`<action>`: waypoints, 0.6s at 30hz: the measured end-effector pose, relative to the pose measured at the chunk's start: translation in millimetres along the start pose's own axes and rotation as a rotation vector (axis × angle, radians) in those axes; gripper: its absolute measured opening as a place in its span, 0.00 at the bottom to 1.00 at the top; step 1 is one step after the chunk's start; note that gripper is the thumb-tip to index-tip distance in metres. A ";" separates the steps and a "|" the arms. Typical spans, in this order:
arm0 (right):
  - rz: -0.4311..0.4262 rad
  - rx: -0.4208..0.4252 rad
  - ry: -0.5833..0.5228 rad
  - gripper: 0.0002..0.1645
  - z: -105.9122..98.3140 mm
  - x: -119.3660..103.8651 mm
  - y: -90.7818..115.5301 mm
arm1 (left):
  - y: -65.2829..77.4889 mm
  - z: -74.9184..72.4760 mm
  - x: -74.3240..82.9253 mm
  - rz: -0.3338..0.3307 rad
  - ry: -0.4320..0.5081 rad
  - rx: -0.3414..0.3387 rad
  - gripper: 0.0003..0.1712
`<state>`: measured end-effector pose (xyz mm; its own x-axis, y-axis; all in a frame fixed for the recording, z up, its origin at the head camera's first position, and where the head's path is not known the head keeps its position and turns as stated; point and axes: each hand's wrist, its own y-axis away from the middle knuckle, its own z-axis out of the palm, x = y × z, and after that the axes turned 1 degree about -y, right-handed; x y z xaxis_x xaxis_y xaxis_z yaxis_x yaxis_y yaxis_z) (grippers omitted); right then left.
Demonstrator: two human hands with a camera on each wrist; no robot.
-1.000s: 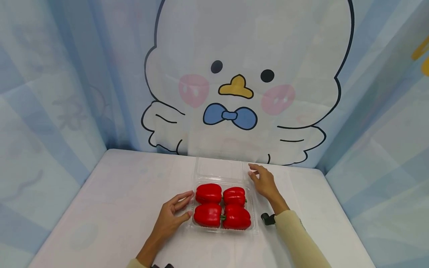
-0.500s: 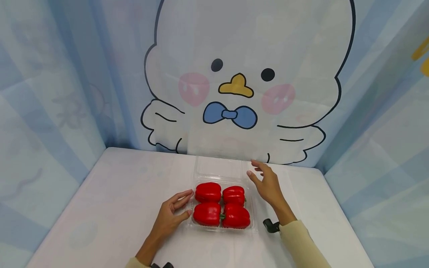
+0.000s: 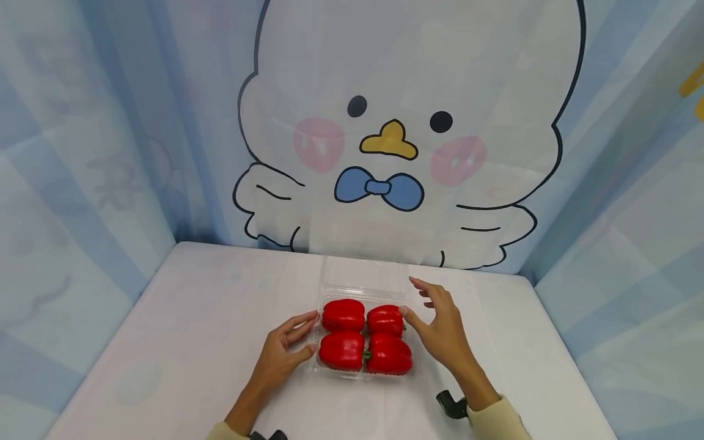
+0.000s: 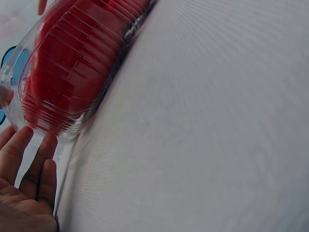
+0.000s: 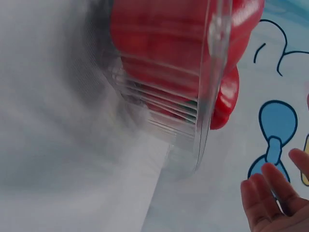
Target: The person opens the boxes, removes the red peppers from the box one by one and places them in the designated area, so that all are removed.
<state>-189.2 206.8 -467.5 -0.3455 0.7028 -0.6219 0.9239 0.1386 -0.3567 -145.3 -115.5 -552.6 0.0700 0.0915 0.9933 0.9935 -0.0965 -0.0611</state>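
Note:
A clear plastic clamshell box [image 3: 352, 375] stands on the table with its lid [image 3: 360, 278] folded back. Several red bell peppers [image 3: 341, 351] lie in the base in two rows, stems facing inward at the front. My left hand [image 3: 275, 362] is at the box's left side, fingers extended and fingertips touching or very near its ribbed wall [image 4: 53, 118]. At the right side my right hand [image 3: 447, 333] hovers with fingers spread and nothing held. Its thumb overlaps the edge of the back right pepper [image 3: 382, 319] in the head view; contact there cannot be told.
A white cloth covers the table [image 3: 192, 342]. Behind it hangs a curtain [image 3: 209, 122] with a cartoon bird, and blue-white curtains flank both sides. A black camera mount [image 3: 452, 404] sits at the right wrist.
My right hand has come away from the lid's right edge and moved toward me, down beside the back right pepper. My left hand and the box stay put.

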 end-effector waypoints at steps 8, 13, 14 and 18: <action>0.035 -0.006 -0.023 0.41 5.7 -8.7 30.3 | 1.4 1.5 1.6 -0.021 -0.009 0.017 0.35; 0.075 -0.023 -0.025 0.42 11.7 -13.5 45.9 | 0.9 2.3 1.3 -0.003 -0.014 0.015 0.35; 0.077 -0.027 -0.021 0.42 12.9 -14.3 48.4 | 0.7 2.6 1.2 0.000 -0.014 0.017 0.35; 0.067 -0.031 -0.013 0.44 18.0 -17.4 56.5 | 0.6 3.1 1.5 0.005 -0.013 0.017 0.35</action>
<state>-134.0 189.8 -489.4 -0.2843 0.7019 -0.6531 0.9497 0.1127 -0.2922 -144.4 -112.3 -551.4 0.0764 0.1034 0.9917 0.9945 -0.0797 -0.0683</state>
